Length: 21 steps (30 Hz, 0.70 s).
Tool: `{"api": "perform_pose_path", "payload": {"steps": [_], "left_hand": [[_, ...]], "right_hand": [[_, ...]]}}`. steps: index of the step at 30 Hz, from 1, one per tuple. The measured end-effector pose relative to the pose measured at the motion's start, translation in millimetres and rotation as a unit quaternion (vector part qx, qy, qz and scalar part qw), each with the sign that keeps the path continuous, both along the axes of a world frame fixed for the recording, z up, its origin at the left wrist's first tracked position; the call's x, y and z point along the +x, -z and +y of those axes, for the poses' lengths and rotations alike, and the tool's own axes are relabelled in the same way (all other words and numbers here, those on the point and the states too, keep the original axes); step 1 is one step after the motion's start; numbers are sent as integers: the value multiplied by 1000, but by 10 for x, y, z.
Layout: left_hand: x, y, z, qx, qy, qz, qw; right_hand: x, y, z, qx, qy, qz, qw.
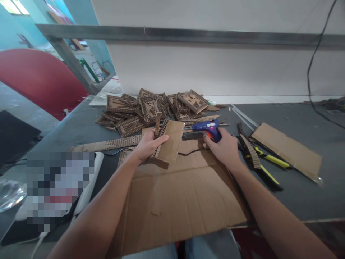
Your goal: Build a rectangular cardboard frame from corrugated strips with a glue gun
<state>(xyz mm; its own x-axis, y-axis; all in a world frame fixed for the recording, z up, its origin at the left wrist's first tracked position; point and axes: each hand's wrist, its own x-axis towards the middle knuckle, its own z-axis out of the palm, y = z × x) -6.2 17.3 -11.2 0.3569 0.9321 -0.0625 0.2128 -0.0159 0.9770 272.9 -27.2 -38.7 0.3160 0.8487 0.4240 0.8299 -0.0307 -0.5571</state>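
Observation:
My left hand (149, 145) is closed on a rectangular cardboard piece (172, 140), thumb on its face. Corrugated strips line the piece's left edge, and a narrow cardboard strip (157, 124) stands up beside my fingers. My right hand (223, 145) is closed around the handle end of a blue glue gun (206, 126) with an orange trigger and a small red light. The gun's nozzle points left, towards the cardboard piece. A black handle-like object (192, 135) lies just below the gun. Under both hands is a large cardboard sheet (183, 201).
Framed corrugated cardboard pieces (151, 109) are heaped at the back. To the right lie yellow-black pliers (272, 158), a corrugated strip (250, 151), a cardboard panel (288, 151) and clear glue sticks (244, 117). A blurred-out device (61, 187) sits left; a black cable (192, 153) crosses the sheet.

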Motion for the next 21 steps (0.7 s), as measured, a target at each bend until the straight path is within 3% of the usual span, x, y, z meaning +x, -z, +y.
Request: {"api": "perform_pose_path", "payload": {"steps": [6, 11, 17, 21], "left_hand": [[-17, -71, -23, 6, 0, 17, 1000], [-31, -76, -64, 38, 11, 79, 996], [35, -96, -132, 38, 60, 71, 995], [74, -116, -125, 73, 108, 82, 988]], "right_hand": [[46, 125, -2, 21, -27, -58, 998], [-10, -96, -86, 127, -41, -59, 989], [-383, -579, -273, 189, -215, -56, 957], [-664, -698, -213, 171, -324, -41, 930]]}}
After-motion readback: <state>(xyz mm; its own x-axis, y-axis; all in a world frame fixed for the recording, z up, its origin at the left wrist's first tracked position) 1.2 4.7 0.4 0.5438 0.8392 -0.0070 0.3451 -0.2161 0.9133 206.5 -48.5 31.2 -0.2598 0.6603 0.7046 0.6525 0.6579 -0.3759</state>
